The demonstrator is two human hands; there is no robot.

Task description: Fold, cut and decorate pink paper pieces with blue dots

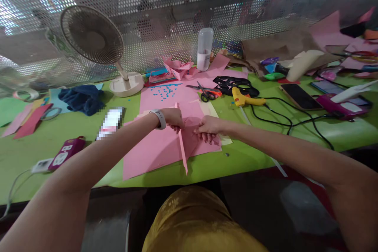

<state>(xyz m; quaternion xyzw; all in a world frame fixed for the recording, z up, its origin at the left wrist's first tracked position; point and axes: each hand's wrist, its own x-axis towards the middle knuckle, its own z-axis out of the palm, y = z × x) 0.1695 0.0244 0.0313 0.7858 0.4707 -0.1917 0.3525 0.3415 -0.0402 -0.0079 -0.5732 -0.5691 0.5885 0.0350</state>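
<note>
A folded strip of pink paper [183, 151] stands on edge over a large flat pink sheet [150, 149]. My left hand [175, 119], with a pale watch band at the wrist, is closed on the upper part of that strip. Just to its right, my right hand [209, 126] has its fingers curled and pressed together at the pink paper; what lies between the fingertips is hidden. Beyond the hands lie black-handled scissors [207, 93] and a yellow glue gun [247, 98].
A white fan [126, 84] stands back left, near a blue cloth [81, 98] and a lit phone [110, 122]. Purple power strips [67, 151] lie at both sides. A black phone [300, 96] and cables are at right. Behind stands a clear-topped bottle [204, 51].
</note>
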